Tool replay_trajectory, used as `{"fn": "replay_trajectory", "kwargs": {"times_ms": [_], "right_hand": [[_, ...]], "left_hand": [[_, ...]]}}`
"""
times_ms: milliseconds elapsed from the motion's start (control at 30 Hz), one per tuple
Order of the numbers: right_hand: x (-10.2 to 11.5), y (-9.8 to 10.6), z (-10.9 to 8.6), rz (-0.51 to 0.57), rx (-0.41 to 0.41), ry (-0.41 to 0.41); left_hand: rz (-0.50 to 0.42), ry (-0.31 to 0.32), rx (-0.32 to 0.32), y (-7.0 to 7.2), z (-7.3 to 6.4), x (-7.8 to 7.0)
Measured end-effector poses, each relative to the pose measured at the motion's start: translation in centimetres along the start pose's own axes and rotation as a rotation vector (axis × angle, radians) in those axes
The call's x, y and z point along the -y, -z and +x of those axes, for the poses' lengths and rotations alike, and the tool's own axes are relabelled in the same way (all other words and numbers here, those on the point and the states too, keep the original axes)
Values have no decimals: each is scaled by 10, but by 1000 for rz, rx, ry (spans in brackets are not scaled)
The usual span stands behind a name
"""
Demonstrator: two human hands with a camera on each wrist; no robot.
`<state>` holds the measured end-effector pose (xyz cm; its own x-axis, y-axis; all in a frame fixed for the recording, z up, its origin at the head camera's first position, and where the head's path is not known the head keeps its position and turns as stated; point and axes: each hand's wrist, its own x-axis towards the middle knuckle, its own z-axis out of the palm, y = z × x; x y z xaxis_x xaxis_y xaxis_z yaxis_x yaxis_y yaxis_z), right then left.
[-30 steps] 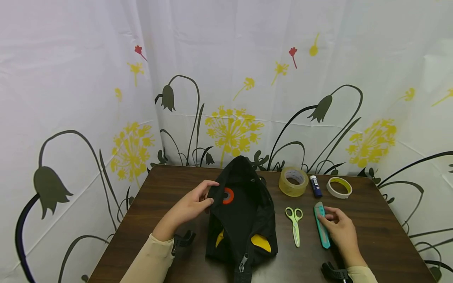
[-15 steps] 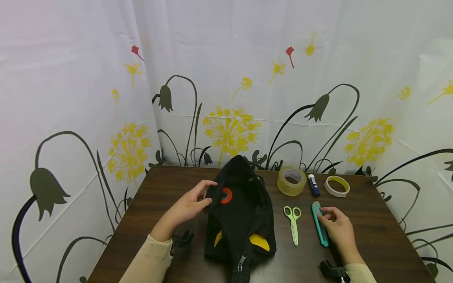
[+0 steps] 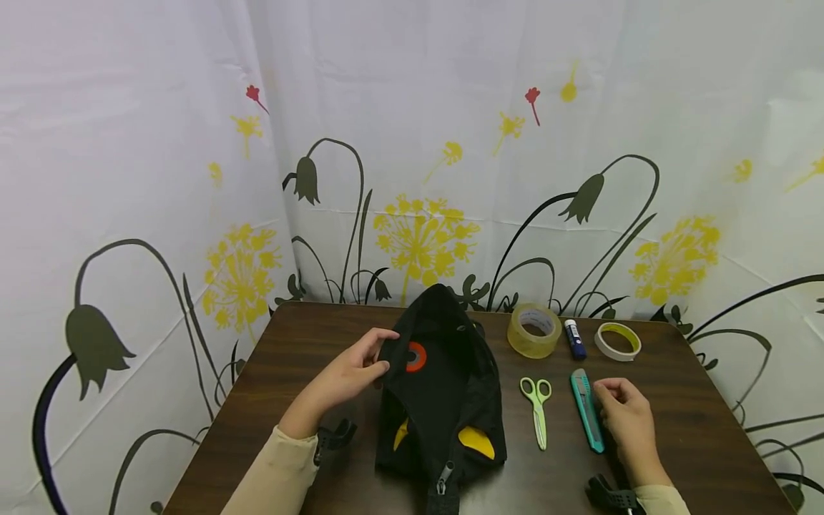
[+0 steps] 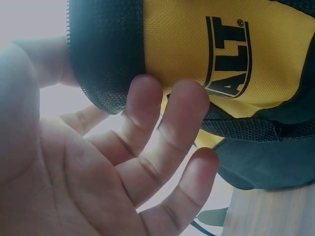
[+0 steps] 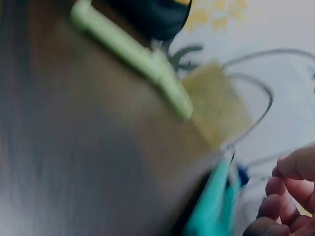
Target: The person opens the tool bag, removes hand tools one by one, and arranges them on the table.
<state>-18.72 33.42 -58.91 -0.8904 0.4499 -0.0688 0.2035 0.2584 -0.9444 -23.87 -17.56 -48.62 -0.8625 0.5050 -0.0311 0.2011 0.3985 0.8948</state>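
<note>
A black and yellow zip bag (image 3: 444, 400) stands unzipped on the table, with an orange-red ring (image 3: 416, 357) visible inside its mouth. My left hand (image 3: 344, 375) pinches the bag's left rim between thumb and fingers; the left wrist view shows its other fingers beside the yellow panel (image 4: 187, 44) with black lettering. A teal utility knife (image 3: 587, 411) lies on the table right of the green scissors (image 3: 536, 413). Just right of the knife, my right hand (image 3: 627, 422) holds nothing, its fingers loosely bent and apart from the knife.
At the back right of the brown table (image 3: 309, 343) stand a roll of clear packing tape (image 3: 533, 343), a blue glue stick (image 3: 575, 340) and a narrower tape roll (image 3: 616, 352). A flower-printed curtain (image 3: 412, 143) hangs behind the table's far edge.
My right hand has let go of the utility knife and drawn slightly away to the right. The knife stays on the table. My left hand keeps its hold on the bag.
</note>
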Motion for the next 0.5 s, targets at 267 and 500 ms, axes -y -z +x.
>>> {"fn": "replay_trajectory", "kwargs": {"times_ms": [267,500], "right_hand": [[69,-10,-29,350,216,101],[146,-44,-54,470,561,190]], "left_hand": [[5,10,4,-1,-1,1],[18,8,-3,2,-1,0]]}}
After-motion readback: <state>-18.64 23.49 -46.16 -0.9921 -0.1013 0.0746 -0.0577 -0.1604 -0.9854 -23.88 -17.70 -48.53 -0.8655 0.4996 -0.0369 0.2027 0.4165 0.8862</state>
